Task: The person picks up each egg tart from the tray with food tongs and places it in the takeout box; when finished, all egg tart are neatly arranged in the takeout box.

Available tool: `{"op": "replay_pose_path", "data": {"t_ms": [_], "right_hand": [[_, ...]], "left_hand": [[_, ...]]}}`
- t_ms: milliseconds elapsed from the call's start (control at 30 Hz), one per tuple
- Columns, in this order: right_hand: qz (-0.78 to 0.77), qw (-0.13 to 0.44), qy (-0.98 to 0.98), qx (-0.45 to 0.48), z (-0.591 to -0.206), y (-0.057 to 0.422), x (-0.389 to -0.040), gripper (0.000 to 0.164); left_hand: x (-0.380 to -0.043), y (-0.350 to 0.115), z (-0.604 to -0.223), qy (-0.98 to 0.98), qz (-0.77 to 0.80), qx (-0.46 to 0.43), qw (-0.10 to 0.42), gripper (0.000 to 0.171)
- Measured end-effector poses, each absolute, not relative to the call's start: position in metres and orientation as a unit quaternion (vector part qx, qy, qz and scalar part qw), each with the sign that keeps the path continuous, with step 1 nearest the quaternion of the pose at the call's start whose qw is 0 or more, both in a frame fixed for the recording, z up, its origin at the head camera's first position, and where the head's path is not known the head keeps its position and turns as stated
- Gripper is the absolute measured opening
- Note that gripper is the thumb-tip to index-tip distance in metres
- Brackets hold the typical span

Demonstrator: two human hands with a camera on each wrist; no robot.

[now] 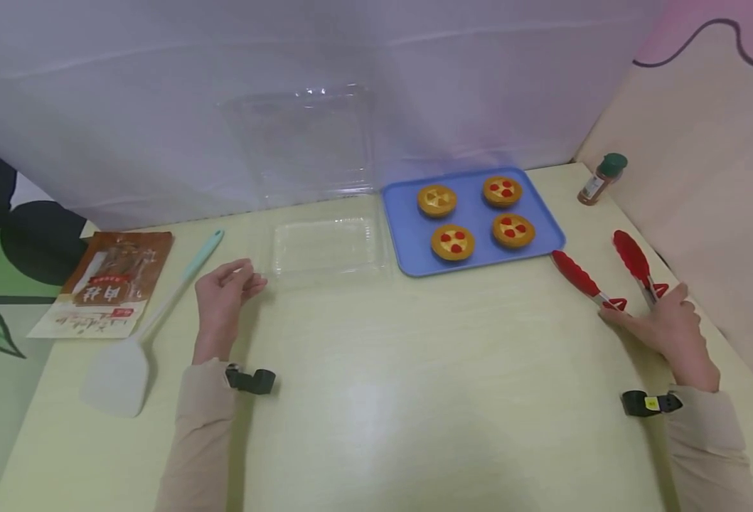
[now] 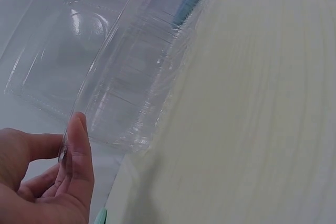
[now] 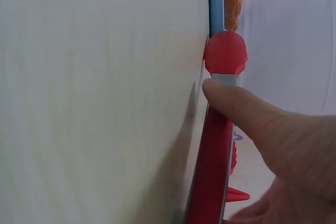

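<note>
In the left wrist view, my left hand (image 2: 55,182) pinches the near corner rim of a clear plastic clamshell container (image 2: 126,98) between thumb and fingers. In the head view its lid (image 1: 312,146) stands raised against the cloth, with the base on the table. My right hand (image 1: 677,331) holds red-and-silver tongs (image 1: 633,257), their arms spread apart; in the right wrist view the thumb (image 3: 236,100) lies along one arm. Left of the tongs, a blue tray (image 1: 414,262) bears several small tarts (image 1: 453,242), most with red pieces and one with yellow.
A white spatula (image 1: 116,377) with a mint handle lies left of my left hand, next to a brown-and-cream packet (image 1: 110,284). A green-capped spice jar (image 1: 600,181) stands at the back right corner. Cloth (image 1: 158,142) hangs behind the table.
</note>
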State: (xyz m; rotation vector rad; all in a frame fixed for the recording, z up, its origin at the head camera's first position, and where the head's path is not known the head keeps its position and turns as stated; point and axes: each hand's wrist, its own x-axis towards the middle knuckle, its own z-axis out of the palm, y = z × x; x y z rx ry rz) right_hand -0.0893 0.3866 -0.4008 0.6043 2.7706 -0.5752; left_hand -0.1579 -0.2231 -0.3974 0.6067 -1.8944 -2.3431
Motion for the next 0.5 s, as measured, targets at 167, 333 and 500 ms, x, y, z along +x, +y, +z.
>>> {"op": "replay_pose_path", "data": {"t_ms": [167,333,500], "right_hand": [[-0.161,0.116,0.965,0.17,-0.404,0.392,-0.093,0.095],[-0.165,0.147,0.96,0.173,-0.402,0.396,-0.095,0.087],[-0.19,0.159,0.949,0.194,-0.392,0.393,-0.092,0.09]], "left_hand": [[-0.158,-0.223,-0.398,-0.613,-0.764,0.198,0.038,0.041],[-0.159,-0.222,-0.397,-0.612,-0.765,0.197,0.036,0.041],[-0.158,-0.221,-0.397,-0.613,-0.765,0.196,0.034,0.038]]}}
